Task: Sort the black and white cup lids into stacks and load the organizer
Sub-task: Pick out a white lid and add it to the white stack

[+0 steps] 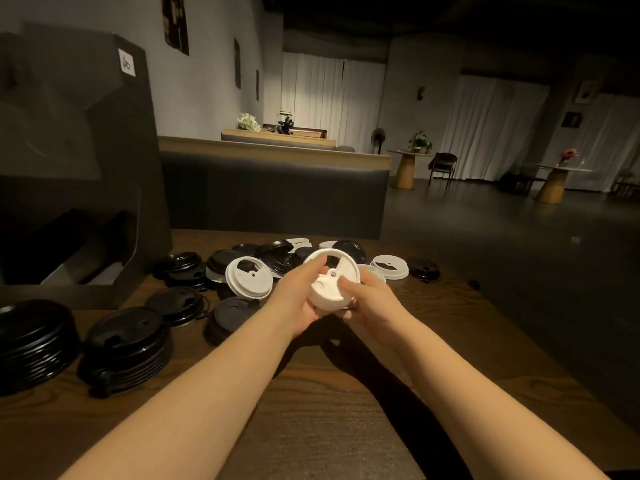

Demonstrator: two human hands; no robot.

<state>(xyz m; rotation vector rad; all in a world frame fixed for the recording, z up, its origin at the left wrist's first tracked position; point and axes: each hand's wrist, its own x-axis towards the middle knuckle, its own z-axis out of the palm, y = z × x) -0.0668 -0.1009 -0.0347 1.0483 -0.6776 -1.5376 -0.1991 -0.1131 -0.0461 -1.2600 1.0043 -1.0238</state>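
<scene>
On the wood table (311, 410), black stacks (124, 348) sit near left. Above it, left hand (298, 299) and right hand (367, 299) both grip white lids (332, 282). Beyond lie mixed loose lids (270, 258); organizer (79, 161) far left.

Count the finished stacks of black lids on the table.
2. One stack stands at the table's left edge; the other is just right of it. Loose lids beyond them aren't counted, and more may be hidden out of frame.
</scene>
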